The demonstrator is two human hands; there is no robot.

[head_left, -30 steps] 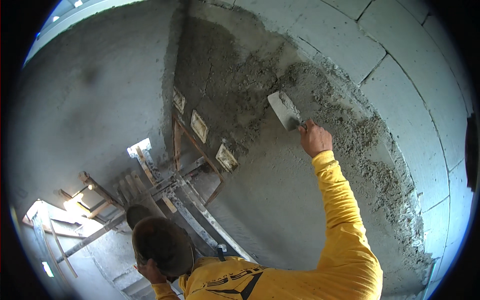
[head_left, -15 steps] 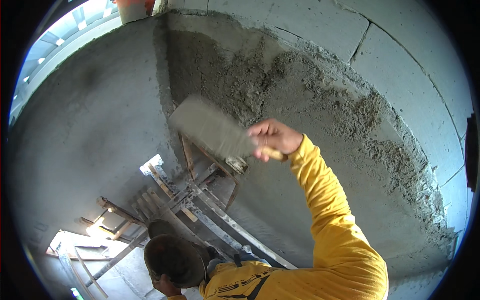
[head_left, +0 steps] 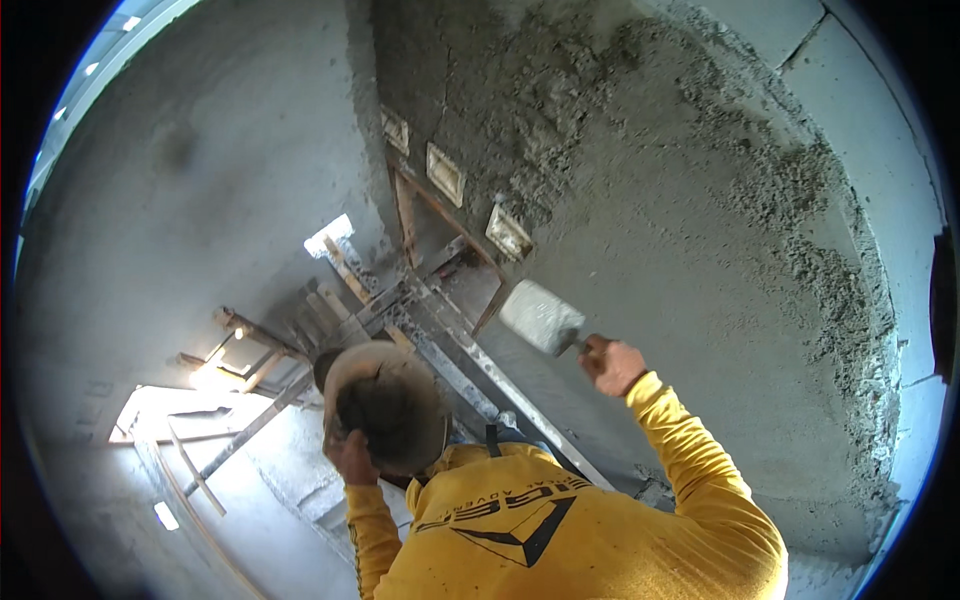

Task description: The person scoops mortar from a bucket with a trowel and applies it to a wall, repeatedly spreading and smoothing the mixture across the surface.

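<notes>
My right hand grips the handle of a trowel, whose flat blade is coated with pale grey mortar. The blade points up and left, in front of the right-hand wall. My left hand holds a round bucket by its lower left side, close to my chest. Dark grey mortar shows inside the bucket. The wall carries wet mortar, smooth in its lower part and rough and lumpy along its upper and right edges. Most of the left hand's fingers are hidden by the bucket.
Scaffold planks and poles stand below in the corner. Three rectangular recessed boxes line the wall beside the corner. A smooth grey wall rises at the left, with pale blocks at the upper right. A bright opening lies lower left.
My right hand and the trowel have come down and to the right, nearer my body. The bucket and my left hand sit higher in the picture. The view has shifted downward.
</notes>
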